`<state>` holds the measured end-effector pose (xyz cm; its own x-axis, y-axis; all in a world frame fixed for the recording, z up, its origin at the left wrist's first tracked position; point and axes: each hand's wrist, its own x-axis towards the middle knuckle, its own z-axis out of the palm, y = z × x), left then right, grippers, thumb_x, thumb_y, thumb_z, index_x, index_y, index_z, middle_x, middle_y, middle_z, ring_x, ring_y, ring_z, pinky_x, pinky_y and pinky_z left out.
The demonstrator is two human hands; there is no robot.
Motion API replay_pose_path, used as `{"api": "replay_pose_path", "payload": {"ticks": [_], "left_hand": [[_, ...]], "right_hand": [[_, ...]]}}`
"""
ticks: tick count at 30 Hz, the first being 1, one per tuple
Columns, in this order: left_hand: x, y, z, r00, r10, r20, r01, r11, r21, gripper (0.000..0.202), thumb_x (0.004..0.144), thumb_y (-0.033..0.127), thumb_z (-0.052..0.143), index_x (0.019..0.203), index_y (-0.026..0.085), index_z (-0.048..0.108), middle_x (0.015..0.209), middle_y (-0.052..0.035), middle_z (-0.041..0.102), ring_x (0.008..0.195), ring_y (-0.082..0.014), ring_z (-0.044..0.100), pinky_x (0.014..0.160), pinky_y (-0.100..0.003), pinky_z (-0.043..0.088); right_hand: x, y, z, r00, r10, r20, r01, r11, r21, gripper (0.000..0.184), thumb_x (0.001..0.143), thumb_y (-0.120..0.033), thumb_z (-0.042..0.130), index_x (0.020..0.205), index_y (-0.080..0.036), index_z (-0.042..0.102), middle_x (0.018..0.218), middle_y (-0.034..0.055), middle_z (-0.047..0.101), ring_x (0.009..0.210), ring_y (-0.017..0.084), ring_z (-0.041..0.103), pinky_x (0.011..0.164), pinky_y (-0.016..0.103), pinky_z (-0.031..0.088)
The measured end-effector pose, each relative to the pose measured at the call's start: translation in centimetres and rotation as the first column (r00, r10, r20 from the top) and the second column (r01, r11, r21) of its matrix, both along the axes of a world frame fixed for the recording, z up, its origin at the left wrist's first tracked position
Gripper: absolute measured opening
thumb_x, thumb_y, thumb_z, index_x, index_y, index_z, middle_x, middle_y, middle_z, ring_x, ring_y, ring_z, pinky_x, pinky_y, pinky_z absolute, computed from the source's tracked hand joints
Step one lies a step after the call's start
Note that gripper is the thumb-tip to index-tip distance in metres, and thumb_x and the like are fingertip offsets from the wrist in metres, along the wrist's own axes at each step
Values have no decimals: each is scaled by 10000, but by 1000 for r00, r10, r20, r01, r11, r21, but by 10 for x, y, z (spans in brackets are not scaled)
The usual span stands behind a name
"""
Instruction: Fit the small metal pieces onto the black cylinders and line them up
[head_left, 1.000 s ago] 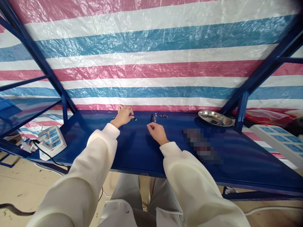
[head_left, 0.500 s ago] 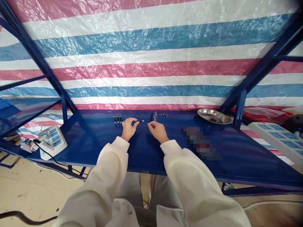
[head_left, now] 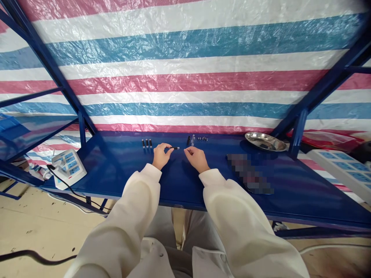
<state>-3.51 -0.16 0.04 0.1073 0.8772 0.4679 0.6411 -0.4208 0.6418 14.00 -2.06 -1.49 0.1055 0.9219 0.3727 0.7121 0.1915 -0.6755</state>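
My left hand is closed in a pinch on a small black tube with a pale end pointing right. My right hand faces it from the right, thumb and fingertips pressed together; anything between them is too small to make out. The hands are apart, above the blue table. Left of my left hand, three black tubes with whitish ends sit in a row. Just beyond my right hand are small black pieces, clear pieces and several tiny shiny metal parts.
A shiny metal dish stands at the table's back right. A dark, pixelated flat item lies right of my right arm. Power strips with a black cable are at the left, and another at the right. Blue frame posts flank the table.
The whole view has shifted slightly, so the table things appear a little further right and higher. My left hand keeps its tube, and both hands have barely moved relative to the table.
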Motion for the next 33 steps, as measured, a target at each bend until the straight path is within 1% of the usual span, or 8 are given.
{"api": "replay_pose_path", "payload": {"ticks": [9, 13, 17, 21, 23, 26, 29, 33], "left_hand": [[0, 4, -7, 993, -81, 81, 79, 997, 26, 28, 759, 188, 644, 785, 180, 650, 847, -44, 676, 836, -181, 615, 840, -341, 471], [0, 5, -7, 982, -116, 151, 115, 993, 12, 45, 754, 193, 642, 792, 170, 653, 842, -48, 673, 829, -177, 610, 832, -333, 471], [1, 4, -5, 961, -151, 231, 161, 987, -26, 72, 756, 203, 639, 813, 163, 660, 851, -46, 677, 827, -168, 611, 823, -319, 465], [2, 2, -1, 943, -185, 275, 208, 976, -58, 92, 756, 209, 635, 830, 162, 662, 859, -43, 682, 831, -168, 613, 815, -312, 456], [2, 1, -1, 943, -200, 267, 225, 972, -66, 93, 760, 215, 631, 835, 166, 658, 867, -40, 682, 836, -168, 610, 816, -310, 448], [2, 0, -1, 953, -207, 219, 226, 972, -65, 91, 780, 228, 612, 845, 171, 638, 884, -35, 675, 853, -166, 601, 818, -297, 435], [3, -1, -3, 964, -239, 118, 248, 967, -65, 90, 840, 247, 532, 857, 182, 592, 859, -21, 660, 838, -156, 588, 796, -281, 426], [4, -3, -4, 965, -261, -26, 257, 960, -111, 162, 910, 269, 400, 848, 199, 532, 821, -4, 642, 787, -151, 567, 774, -287, 411]], "right_hand": [[0, 1, -1, 1000, -4, 4, 4, 1000, 0, 245, 799, -365, 472, 696, -209, 630, 568, 16, 591, 564, 165, 546, 592, 268, 392], [0, 0, 1, 999, 10, -53, -11, 1000, -24, 253, 806, -388, 465, 722, -209, 623, 595, 20, 609, 601, 176, 575, 630, 281, 418], [-1, -3, 6, 974, 100, -201, -117, 990, -72, 307, 839, -452, 426, 762, -208, 595, 608, 14, 616, 581, 164, 582, 633, 283, 446], [-4, -5, 10, 912, 200, -358, -263, 955, -138, 354, 856, -518, 377, 788, -210, 539, 655, -6, 610, 391, 105, 469, 479, 266, 420], [-5, -4, 9, 890, 226, -397, -299, 945, -133, 352, 851, -531, 385, 774, -212, 511, 645, -17, 588, 361, 92, 444, 445, 259, 404], [-5, -4, 8, 879, 252, -406, -316, 943, -100, 353, 843, -539, 400, 732, -214, 480, 611, -30, 546, 373, 89, 445, 449, 254, 399], [-6, -2, 6, 884, 256, -390, -306, 949, -72, 372, 842, -559, 391, 710, -220, 462, 588, -35, 519, 397, 91, 436, 465, 251, 395], [-6, -1, 3, 908, 255, -333, -285, 958, -43, 396, 837, -581, 380, 692, -222, 460, 595, -19, 517, 476, 110, 458, 500, 249, 395]]}}
